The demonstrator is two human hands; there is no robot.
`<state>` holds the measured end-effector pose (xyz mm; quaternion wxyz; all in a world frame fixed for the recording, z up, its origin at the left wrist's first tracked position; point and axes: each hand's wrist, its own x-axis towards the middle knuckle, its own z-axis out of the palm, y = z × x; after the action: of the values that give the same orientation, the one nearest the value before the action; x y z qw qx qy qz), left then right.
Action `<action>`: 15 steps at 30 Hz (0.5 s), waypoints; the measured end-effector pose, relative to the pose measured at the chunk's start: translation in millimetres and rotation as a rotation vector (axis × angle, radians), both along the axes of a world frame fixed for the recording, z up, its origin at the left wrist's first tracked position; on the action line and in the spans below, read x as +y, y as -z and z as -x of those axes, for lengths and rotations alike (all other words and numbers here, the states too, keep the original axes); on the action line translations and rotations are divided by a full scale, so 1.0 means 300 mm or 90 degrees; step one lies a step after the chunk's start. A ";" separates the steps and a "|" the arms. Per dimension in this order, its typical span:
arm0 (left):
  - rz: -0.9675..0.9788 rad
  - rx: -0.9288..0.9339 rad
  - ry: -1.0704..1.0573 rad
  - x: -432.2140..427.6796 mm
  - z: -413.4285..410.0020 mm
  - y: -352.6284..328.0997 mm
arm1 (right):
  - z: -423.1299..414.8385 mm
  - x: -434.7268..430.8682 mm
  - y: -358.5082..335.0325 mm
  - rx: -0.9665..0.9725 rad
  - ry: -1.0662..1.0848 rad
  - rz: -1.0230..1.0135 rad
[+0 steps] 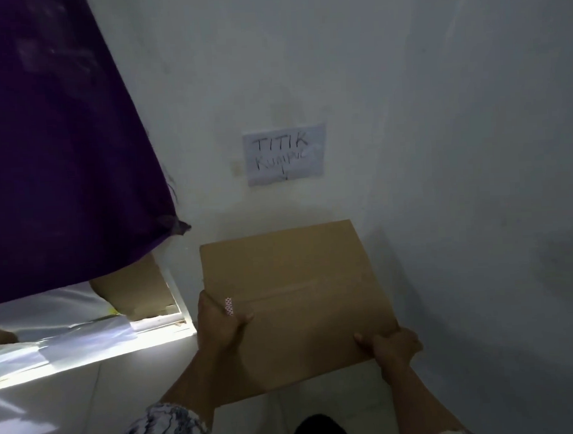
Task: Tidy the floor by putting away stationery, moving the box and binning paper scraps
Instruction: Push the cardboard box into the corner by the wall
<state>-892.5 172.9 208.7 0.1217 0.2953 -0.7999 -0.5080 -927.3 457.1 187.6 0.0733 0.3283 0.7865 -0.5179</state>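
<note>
A closed brown cardboard box (292, 293) sits low against the white wall, its top flaps meeting in a seam. My left hand (219, 323) grips the box's left edge, thumb on top, with a patterned plaster on one finger. My right hand (393, 345) grips the near right corner of the box. Whether the box rests on the floor is hidden from me. No stationery or paper scraps are in view.
A paper sign (285, 154) reading "TITIK" with an arrow pointing down is taped to the wall above the box. A purple curtain (59, 145) hangs at the left over a bright doorway threshold (86, 346). White floor tiles (56, 411) lie at lower left.
</note>
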 end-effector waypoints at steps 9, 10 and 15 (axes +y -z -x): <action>0.053 -0.040 0.074 -0.047 0.187 0.734 | 0.199 -0.062 0.682 -0.040 -0.047 -0.081; 0.063 -0.046 0.076 -0.052 0.199 0.778 | 0.224 -0.070 0.720 -0.017 -0.057 -0.081; 0.135 -0.151 0.115 -0.123 0.287 0.851 | 0.327 -0.134 0.760 0.005 -0.098 -0.096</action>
<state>-978.5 135.9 -46.7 0.0111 0.2656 -0.8811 -0.3912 -1025.5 416.9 -40.4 0.0848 0.2696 0.8462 -0.4517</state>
